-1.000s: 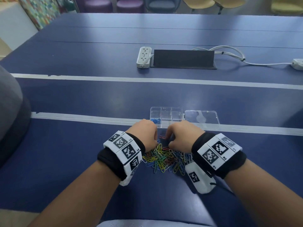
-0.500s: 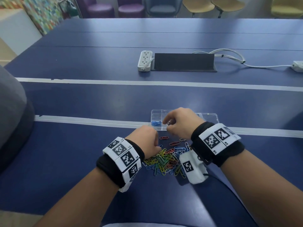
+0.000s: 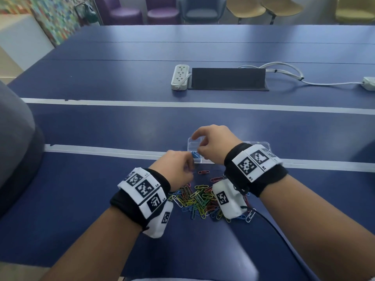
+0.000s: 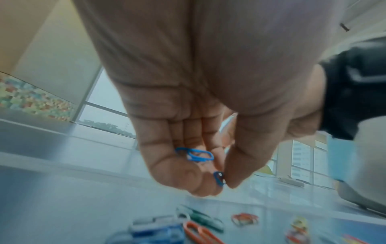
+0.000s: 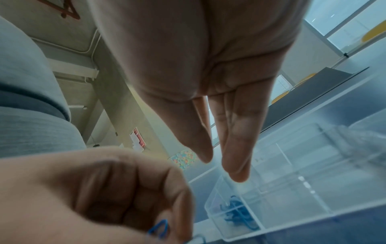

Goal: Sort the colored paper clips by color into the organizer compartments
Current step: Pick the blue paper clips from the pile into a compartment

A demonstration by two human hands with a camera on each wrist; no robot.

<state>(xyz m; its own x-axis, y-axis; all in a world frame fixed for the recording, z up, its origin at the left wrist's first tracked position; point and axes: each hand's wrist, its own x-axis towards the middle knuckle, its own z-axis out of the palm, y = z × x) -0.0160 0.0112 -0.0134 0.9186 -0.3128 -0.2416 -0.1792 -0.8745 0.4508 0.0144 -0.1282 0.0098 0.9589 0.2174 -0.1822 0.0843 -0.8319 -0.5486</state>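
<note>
A heap of colored paper clips [image 3: 199,199] lies on the blue table between my wrists. Just beyond it stands the clear organizer [image 3: 191,141], with blue clips [image 3: 195,154] in its near-left compartment [image 5: 236,213]. My right hand [image 3: 197,142] hovers over the organizer [image 5: 292,181], fingers [image 5: 238,161] straight and pointing down, nothing seen between them. My left hand [image 3: 190,165] is beside the organizer's near-left corner. It pinches one blue clip [image 4: 219,179] between thumb and finger and keeps another blue clip [image 4: 195,154] in its curled fingers.
A few red clips [image 3: 204,171] lie loose between heap and organizer. The organizer's open lid [image 3: 261,144] lies to its right. A power strip [image 3: 180,77], a dark cable box [image 3: 228,79] and a white cable [image 3: 284,72] sit farther back. A grey padded shape [image 3: 14,149] is at the left.
My right hand rose from the heap and moved forward over the organizer, and its fingers straightened. My left hand lifted off the heap toward the organizer's near-left corner.
</note>
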